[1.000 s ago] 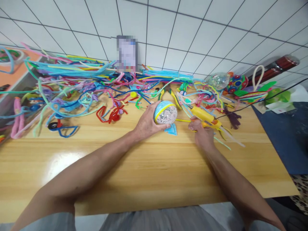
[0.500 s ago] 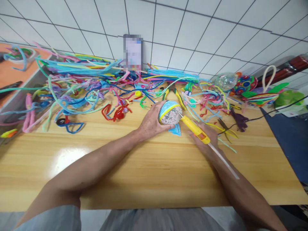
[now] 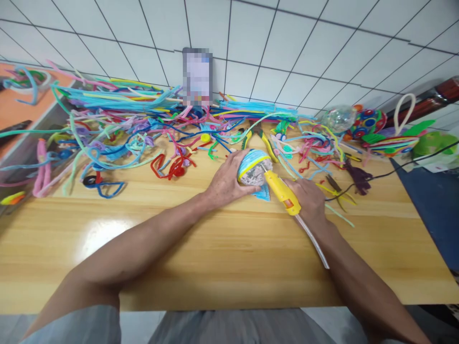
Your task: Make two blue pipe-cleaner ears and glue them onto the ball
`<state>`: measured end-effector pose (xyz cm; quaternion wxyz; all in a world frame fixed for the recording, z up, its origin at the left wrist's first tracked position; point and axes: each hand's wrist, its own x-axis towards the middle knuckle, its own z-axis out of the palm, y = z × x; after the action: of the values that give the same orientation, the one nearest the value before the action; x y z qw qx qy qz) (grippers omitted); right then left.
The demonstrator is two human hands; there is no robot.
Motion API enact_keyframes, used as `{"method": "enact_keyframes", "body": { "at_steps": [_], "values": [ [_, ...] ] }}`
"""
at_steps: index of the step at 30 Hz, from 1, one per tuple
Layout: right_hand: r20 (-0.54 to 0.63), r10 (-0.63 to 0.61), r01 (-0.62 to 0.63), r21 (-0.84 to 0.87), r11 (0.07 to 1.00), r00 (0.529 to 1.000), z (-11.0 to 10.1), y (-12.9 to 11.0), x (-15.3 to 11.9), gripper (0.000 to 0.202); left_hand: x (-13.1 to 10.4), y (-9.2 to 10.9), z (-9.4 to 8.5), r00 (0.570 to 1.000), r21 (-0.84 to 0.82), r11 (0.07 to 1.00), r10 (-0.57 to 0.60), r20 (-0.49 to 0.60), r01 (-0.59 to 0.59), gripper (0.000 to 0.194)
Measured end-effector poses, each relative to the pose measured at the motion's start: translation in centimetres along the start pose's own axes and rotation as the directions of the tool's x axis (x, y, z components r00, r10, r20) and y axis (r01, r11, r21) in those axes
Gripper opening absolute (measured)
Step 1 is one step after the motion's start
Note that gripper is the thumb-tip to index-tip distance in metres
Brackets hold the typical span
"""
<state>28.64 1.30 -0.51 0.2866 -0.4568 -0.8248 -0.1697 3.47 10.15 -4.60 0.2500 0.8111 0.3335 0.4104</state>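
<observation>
My left hand (image 3: pixel 226 180) grips a sparkly ball (image 3: pixel 253 168) partly wrapped in light-blue and yellow pipe cleaner, holding it on the wooden table (image 3: pixel 215 248). My right hand (image 3: pixel 309 199) holds a yellow hot glue gun (image 3: pixel 281 192). Its nozzle touches the ball's bare right side. A clear glue stick (image 3: pixel 313 239) sticks out of the gun's back, over my right forearm. A light-blue pipe cleaner end (image 3: pixel 264 192) lies under the ball.
A big tangle of coloured pipe cleaners (image 3: pixel 136 129) covers the table's back. Yellow-handled pliers (image 3: pixel 256 137) lie just behind the ball. Finished wrapped balls (image 3: pixel 366 123) and a clear ball (image 3: pixel 337 118) sit back right. The black cord (image 3: pixel 394 169) runs right. A dark blue mat (image 3: pixel 433 200) lies right.
My right hand lifted the glue gun off the table, swung it left and brought its nozzle onto the ball. My left hand kept hold of the ball.
</observation>
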Motion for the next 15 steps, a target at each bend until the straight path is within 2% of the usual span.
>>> {"method": "enact_keyframes", "body": {
  "at_steps": [6,11,15],
  "values": [
    [0.082,-0.085,0.081,0.058,0.995,0.993,-0.12,-0.10,-0.25,0.032,0.05,0.04,-0.04,1.000,-0.008,1.000,0.002,0.000,-0.002,0.105],
    [0.028,-0.014,0.013,0.022,1.000,1.000,0.18,0.02,-0.45,0.040,0.08,-0.12,-0.07,1.000,-0.014,1.000,0.006,0.016,-0.006,0.107],
    [0.068,-0.049,0.045,0.046,0.998,0.996,0.20,0.01,-0.52,0.034,0.09,-0.16,-0.08,0.999,-0.030,0.999,0.043,0.000,-0.043,0.104]
  ]
}}
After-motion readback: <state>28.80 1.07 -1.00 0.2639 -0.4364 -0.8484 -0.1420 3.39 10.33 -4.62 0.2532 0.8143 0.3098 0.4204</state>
